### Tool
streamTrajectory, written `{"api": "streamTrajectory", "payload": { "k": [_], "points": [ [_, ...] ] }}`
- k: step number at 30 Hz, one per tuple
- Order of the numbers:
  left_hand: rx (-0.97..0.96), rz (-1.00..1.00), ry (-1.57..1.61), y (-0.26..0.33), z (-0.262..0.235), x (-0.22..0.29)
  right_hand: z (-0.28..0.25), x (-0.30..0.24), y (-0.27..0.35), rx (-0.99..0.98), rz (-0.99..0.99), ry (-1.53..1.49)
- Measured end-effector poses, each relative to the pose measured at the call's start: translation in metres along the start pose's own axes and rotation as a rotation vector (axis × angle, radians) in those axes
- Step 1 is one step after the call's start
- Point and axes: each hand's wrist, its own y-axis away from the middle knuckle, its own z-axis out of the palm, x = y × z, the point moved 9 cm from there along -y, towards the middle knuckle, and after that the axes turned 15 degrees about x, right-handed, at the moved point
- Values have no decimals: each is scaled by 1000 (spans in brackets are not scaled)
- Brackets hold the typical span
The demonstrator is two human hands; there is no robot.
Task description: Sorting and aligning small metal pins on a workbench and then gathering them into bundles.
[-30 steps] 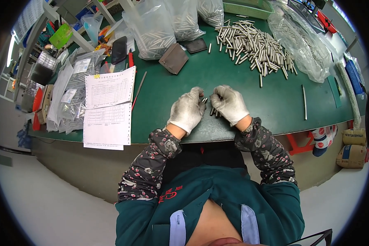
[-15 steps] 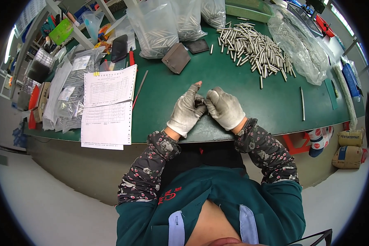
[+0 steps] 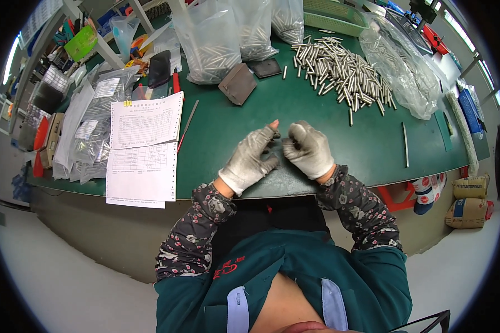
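Note:
Both my hands wear grey-white work gloves and hover over the near part of the green table (image 3: 216, 130). My left hand (image 3: 250, 159) has its thumb and fingers apart; one bare fingertip sticks out of the glove, and I see nothing held. Just to its right, my right hand (image 3: 309, 151) is curled closed, thumb against fingers. Whatever it may hold is hidden by the glove. A pile of short metal pins (image 3: 344, 72) lies beyond my right hand. A brown-grey block (image 3: 238, 84) and a dark flat piece (image 3: 265, 67) lie beyond my left hand.
Printed sheets (image 3: 141, 166) hang over the table's front edge at left, beside bagged parts (image 3: 94, 139). A thin rod (image 3: 188, 125) lies near them, another metal rod (image 3: 405, 144) at right. Pin-filled bags (image 3: 208, 47), a green basket (image 3: 333, 21) and a plastic bag (image 3: 400, 66) stand behind.
My hands, together before, have come apart. The left hand has drawn back to the left and its fingers have spread; the right stays curled. The whole view has shifted slightly.

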Motion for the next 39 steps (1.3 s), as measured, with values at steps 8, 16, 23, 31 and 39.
{"api": "streamTrajectory", "payload": {
  "k": [8,16,23,31,39],
  "points": [
    [633,-270,-531,-56,-102,-32,5,-7,11,-264,-229,227],
    [678,-472,-536,-79,-107,-70,-27,19,-14,109,24,269],
    [279,-620,-205,-31,-49,-48,-10,31,-6,-23,-25,261],
    [176,-442,-472,-9,-28,-29,-20,4,-38,199,37,-39],
    [81,10,-871,-2,-1,17,39,-23,-25,-163,-267,284]
  ]
}}
